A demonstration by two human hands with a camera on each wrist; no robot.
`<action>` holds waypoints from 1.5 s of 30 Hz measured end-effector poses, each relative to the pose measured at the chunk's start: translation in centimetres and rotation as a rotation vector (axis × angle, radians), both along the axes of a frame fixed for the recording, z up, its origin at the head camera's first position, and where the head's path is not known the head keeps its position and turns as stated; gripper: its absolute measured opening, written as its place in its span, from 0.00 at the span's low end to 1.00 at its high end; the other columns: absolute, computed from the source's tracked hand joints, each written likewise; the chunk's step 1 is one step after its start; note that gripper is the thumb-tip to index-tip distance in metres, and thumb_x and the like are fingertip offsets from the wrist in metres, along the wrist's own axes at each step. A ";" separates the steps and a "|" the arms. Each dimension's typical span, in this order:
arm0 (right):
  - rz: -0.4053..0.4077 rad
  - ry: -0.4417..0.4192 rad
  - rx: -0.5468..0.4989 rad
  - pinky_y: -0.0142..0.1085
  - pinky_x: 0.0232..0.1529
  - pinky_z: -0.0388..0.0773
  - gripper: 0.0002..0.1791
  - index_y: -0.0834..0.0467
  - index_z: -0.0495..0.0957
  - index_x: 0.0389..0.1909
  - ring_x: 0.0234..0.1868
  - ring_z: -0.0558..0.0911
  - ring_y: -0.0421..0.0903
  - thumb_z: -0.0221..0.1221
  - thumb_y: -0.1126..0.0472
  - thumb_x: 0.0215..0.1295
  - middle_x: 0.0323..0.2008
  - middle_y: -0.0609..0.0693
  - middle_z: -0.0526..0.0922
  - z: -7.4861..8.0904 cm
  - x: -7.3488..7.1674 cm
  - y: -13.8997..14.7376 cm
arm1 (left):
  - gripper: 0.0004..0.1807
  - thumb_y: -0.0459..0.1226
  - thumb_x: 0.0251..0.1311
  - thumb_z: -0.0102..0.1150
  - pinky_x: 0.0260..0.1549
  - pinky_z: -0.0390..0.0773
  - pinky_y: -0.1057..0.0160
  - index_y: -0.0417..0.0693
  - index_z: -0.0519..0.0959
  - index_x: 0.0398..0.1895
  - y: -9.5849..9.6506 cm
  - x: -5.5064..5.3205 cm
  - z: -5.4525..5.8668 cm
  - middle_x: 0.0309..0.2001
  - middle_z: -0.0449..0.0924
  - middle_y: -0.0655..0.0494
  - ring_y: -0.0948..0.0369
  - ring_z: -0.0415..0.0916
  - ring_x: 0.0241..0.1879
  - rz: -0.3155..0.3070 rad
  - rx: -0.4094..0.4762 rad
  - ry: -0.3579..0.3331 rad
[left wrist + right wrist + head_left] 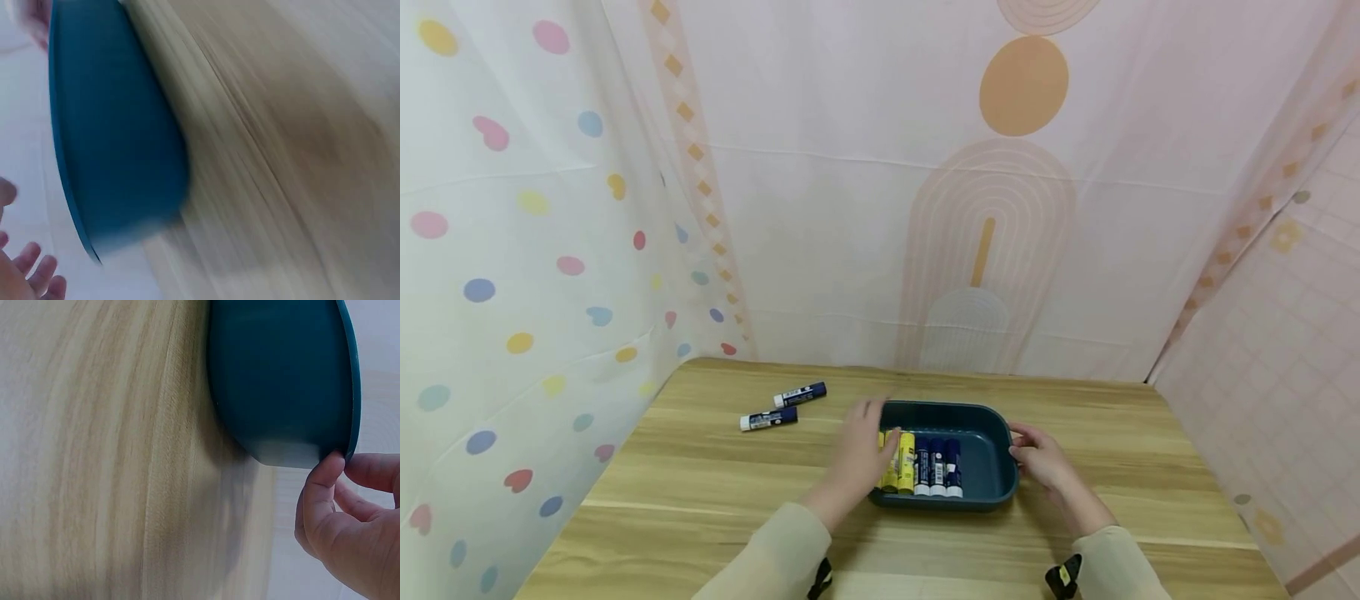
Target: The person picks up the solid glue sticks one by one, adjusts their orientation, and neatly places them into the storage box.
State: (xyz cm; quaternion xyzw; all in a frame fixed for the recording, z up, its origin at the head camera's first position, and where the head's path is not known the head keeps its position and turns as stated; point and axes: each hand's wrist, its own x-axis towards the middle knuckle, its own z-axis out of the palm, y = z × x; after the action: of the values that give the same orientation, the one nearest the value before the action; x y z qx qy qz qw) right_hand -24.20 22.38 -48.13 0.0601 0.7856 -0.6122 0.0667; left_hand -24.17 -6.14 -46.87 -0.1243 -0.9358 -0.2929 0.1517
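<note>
A dark teal rectangular tray [988, 467] sits on the wooden table. Inside it, yellow glue sticks [906, 463] stand side by side with three navy glue sticks [937, 468] that have white ends. My left hand [859, 450] is over the tray's left end, partly hiding the yellow sticks. In the left wrist view its loosely bent fingers [44, 275] are apart from the blurred tray wall. At the other end my right hand [1045, 458] pinches the rim, thumb and finger meeting at its edge in the right wrist view.
Two more navy glue sticks, a farther one [800, 394] and a nearer one [768, 419], lie on the table [715, 475] left of the tray. Patterned curtains [820, 250] hang behind the table and along both sides.
</note>
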 end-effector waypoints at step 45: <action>-0.013 -0.027 -0.020 0.33 0.28 0.71 0.23 0.69 0.64 0.63 0.30 0.72 0.44 0.48 0.73 0.66 0.37 0.52 0.67 -0.1 0.1 0.1 | 0.22 0.35 0.66 0.50 0.52 0.64 0.34 0.44 0.69 0.63 -15.4 -3.5 -5.3 0.55 0.66 0.36 0.38 0.64 0.57 0.176 -0.398 -0.122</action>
State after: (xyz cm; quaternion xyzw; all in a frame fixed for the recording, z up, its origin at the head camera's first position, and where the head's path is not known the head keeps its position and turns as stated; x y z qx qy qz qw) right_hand -24.12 22.46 -48.24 0.0728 0.7780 -0.6196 0.0740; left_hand -27.71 -21.55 -52.13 -0.0514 -0.9898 -0.0952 0.0922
